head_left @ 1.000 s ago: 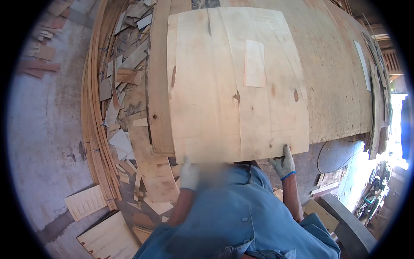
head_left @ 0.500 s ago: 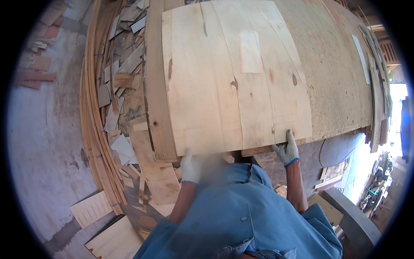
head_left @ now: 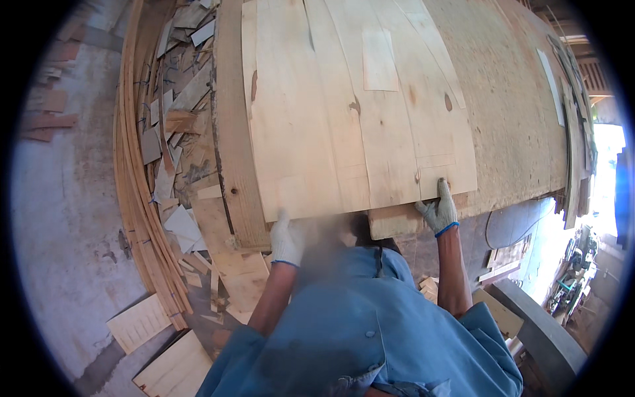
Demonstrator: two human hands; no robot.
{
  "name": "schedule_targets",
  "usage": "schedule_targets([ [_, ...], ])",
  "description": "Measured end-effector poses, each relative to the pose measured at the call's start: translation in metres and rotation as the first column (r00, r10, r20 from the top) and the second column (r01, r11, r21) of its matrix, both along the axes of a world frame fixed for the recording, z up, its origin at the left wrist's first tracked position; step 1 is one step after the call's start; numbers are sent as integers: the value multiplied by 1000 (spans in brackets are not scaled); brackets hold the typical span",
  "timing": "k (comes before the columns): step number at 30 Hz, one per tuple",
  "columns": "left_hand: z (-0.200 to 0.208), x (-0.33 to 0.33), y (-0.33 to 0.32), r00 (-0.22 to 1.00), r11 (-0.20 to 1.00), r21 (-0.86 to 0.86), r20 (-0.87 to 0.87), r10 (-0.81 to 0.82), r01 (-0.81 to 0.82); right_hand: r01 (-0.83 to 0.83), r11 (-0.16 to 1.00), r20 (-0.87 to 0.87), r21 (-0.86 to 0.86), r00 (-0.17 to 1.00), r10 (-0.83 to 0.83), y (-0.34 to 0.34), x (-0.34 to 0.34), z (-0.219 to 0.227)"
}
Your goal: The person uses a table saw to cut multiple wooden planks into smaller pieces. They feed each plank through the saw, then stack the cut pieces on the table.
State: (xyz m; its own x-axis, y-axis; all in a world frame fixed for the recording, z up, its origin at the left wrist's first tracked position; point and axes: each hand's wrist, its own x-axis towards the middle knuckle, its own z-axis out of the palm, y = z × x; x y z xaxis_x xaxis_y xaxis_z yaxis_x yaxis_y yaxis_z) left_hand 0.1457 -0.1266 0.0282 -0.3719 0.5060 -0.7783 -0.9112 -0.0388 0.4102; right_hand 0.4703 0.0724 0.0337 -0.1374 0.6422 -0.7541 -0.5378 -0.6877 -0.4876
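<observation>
A large pale plywood sheet (head_left: 311, 139) lies flat on a wooden workbench (head_left: 509, 106), its near edge toward me. Cracks, knots and a lighter rectangular patch (head_left: 380, 59) mark its face. My left hand (head_left: 286, 241), in a white knit glove, grips the near left corner, thumb on top; a blur covers part of it. Near the right corner, my right hand (head_left: 439, 210), gloved with a blue cuff, is closed on the same edge. Its thumb rests on the top face, and the fingers beneath are hidden by the sheet.
Left of the bench lie wood offcuts (head_left: 188, 228) and a bundle of long thin strips (head_left: 135, 198). Square boards (head_left: 173, 364) sit on the floor at lower left. Upright planks (head_left: 575, 145) lean at the bench's right end. A grey curved piece (head_left: 539, 327) stands behind my right elbow.
Both hands and the sheet have shifted slightly away from me, up in the picture. The view has also moved a little. My grip on the edge stays the same.
</observation>
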Motion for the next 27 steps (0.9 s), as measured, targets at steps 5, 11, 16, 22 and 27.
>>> schedule_targets([
  [5, 9, -6, 18, 1000, 999, -45, -2, -5, 5, -7, 999, 35, -37, 999, 8, 10, -5, -2],
  [11, 2, -10, 17, 999, 999, -41, -49, 24, -26, -13, 997, -64, -81, 998, 8, 21, -10, -1],
  [16, -10, -19, 21, 996, 991, -113, -45, -83, 78, -71, 996, 1, 48, 997, 71, 24, -3, -13],
  [22, -31, -11, 12, 617, 881, -42, -698, -363, 470, 19, 1000, 0, -17, 1000, -19, 39, -19, 0],
  [27, -14, -14, 38, 667, 883, 19, -663, -340, 469, -13, 1000, -7, -13, 1000, 13, 53, -15, -7],
])
